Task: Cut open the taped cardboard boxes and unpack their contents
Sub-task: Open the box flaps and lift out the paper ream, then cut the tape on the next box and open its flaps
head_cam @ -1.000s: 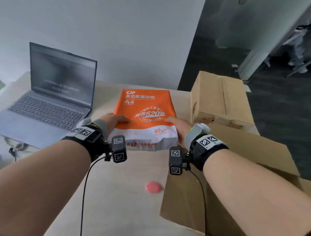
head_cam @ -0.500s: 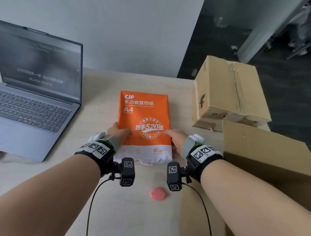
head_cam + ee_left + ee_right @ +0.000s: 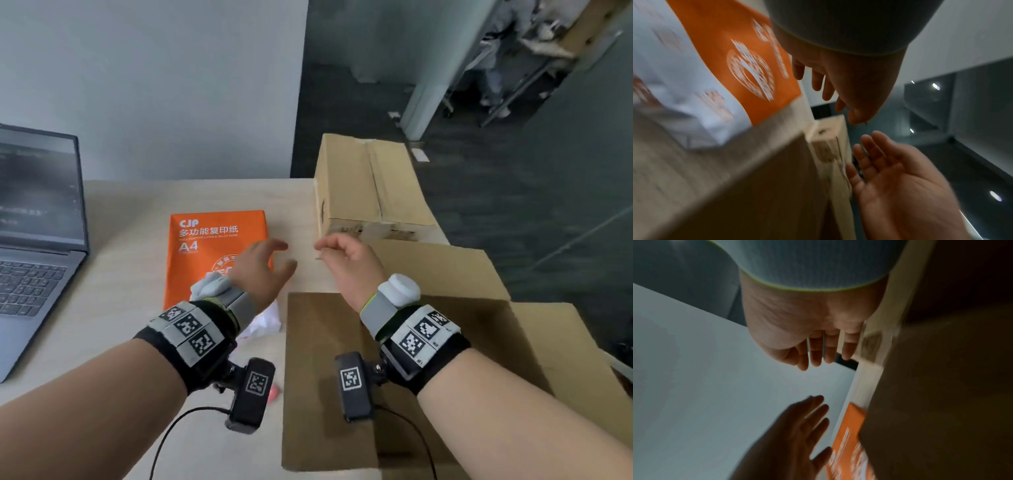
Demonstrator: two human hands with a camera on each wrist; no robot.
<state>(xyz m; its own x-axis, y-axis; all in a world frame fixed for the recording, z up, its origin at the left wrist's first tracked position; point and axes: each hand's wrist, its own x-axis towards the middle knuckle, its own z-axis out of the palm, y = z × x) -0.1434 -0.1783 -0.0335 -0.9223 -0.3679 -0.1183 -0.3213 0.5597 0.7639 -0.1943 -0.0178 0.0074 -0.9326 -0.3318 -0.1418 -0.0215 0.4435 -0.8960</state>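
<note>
The orange and white A4 paper ream (image 3: 219, 246) (image 3: 748, 65) (image 3: 846, 443) lies flat on the table with no hand holding it. My left hand (image 3: 270, 262) (image 3: 818, 81) hovers over its right edge with relaxed, spread fingers and holds nothing. My right hand (image 3: 330, 250) (image 3: 818, 347) hangs just right of it, fingers loosely curled and empty, close to the front of a shut, taped cardboard box (image 3: 370, 185) (image 3: 828, 146). An opened cardboard box (image 3: 428, 342) with spread flaps lies under my right forearm.
An open laptop (image 3: 34, 233) stands at the left of the table (image 3: 120, 308). A small pink object (image 3: 274, 394) lies near the front, partly hidden by the left wrist camera. The table's right edge drops to dark floor (image 3: 513, 205).
Both hands have let go of the paper ream, which now rests on the table. They have lifted and moved right toward the shut box. The head view has turned right.
</note>
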